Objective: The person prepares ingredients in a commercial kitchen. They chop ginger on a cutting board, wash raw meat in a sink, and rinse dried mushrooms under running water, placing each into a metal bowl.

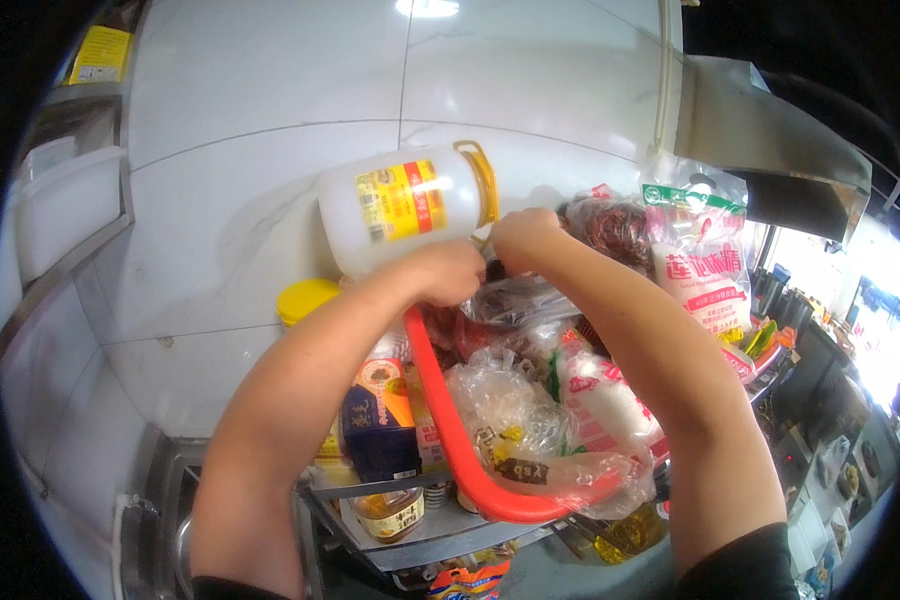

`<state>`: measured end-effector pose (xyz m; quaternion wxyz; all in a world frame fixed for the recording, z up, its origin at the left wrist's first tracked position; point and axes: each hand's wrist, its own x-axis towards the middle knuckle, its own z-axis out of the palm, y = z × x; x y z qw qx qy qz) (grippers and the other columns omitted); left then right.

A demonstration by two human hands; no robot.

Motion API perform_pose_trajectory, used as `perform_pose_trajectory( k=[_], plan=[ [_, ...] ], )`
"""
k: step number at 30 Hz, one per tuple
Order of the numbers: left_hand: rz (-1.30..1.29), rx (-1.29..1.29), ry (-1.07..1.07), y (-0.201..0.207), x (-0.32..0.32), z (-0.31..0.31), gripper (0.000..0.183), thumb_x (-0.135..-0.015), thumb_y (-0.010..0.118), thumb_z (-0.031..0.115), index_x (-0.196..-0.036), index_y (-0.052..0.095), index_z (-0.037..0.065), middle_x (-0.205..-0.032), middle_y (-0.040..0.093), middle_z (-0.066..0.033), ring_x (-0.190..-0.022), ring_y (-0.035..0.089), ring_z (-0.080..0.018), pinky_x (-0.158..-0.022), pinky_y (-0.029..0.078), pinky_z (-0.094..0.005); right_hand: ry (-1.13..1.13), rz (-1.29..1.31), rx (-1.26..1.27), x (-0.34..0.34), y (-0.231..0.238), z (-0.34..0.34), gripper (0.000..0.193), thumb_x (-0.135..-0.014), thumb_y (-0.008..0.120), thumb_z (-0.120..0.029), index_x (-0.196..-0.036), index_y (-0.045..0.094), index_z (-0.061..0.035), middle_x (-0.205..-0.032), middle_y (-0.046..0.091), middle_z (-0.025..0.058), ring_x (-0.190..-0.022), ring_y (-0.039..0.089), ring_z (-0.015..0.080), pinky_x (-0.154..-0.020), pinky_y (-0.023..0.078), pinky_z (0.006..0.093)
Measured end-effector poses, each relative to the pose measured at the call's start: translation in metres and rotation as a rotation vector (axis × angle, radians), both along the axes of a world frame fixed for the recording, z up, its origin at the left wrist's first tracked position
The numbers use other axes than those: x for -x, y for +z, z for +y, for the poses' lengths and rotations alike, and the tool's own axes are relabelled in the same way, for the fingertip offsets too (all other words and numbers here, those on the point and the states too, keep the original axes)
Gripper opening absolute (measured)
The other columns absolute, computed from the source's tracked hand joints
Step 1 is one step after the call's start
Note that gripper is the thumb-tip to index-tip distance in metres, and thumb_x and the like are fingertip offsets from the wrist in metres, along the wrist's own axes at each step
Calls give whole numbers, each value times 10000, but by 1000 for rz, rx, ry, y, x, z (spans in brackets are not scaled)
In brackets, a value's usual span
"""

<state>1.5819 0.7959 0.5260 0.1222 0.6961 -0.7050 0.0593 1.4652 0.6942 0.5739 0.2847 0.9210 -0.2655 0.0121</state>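
1. Spanning a red basket [437, 405], two bare forearms bring the left hand [452, 272] and right hand [526, 238] close together at its far end, in the head view.
2. Fingers: on both hands they curl inward, with the backs of the hands toward the camera; whether they pinch anything cannot be told, since the fingertips are hidden.
3. Nearest object: a greyish translucent bag [515, 300] lies just below the hands, among the packages heaped in the basket. Contact with it cannot be confirmed.
4. Basket contents: a crumpled clear bag [510, 400] fills the nearer left part; a white and pink package [610, 405] leans at the right.
5. Surroundings: a white jug [405, 205] with a yellow cap [482, 185] lies on its side behind the left hand; a blue and orange box [380, 430] stands left of the basket, and a jar [390, 515] sits on the metal shelf [445, 530].
6. Possible faults: thin plastic might tear if pulled hard; the jug, being rounded, could roll if a wrist knocks it; loosely piled packages may slump if one underneath is tugged.
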Motion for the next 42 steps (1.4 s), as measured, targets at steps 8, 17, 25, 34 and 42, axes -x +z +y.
perform_pose_trajectory(
  k=[8, 17, 25, 34, 42],
  plan=[
    [-16, 54, -26, -3, -2, 2, 343, -815, 513, 99, -1044, 739, -19, -1018, 699, -278, -998, 669, -425, -928, 521, -473, 93, -30, 224, 0, -3, 12, 221, -872, 684, -216, -1062, 767, -141, -1073, 750, 43, -1029, 706, 243, -863, 506, 413],
    [319, 401, 156, -3, -1, -11, 247, -829, 630, 128, -991, 736, -26, -971, 708, -258, -908, 691, -384, -825, 537, -452, 165, -123, 121, 2, 10, 3, 189, -853, 679, -185, -995, 753, -83, -1026, 744, 129, -996, 711, 311, -864, 526, 437],
    [1195, 180, 261, 21, 18, -30, 77, -928, 576, 31, -972, 623, -11, -910, 694, -222, -459, 381, -111, -381, 298, -284, 174, -332, -113, -2, 9, -24, 210, -850, 689, -175, -996, 748, -36, -1022, 739, 185, -975, 714, 356, -831, 562, 452],
    [1536, 49, 259, 17, 24, -60, 69, -936, 578, 7, -876, 545, 1, -689, 529, -79, -468, 355, -106, -398, 265, -286, 379, -173, -262, 54, 12, -45, 174, -819, 649, -172, -910, 718, -41, -905, 707, 213, -870, 676, 393, -797, 524, 458],
    [974, 16, 322, 35, 40, -65, 133, -846, 712, 43, -778, 598, 41, -613, 496, -32, -484, 419, -132, -412, 301, -304, 504, -109, -73, 80, 3, -48, 224, -808, 656, -167, -1010, 722, -93, -892, 722, 168, -898, 693, 395, -801, 542, 477]
  ],
)
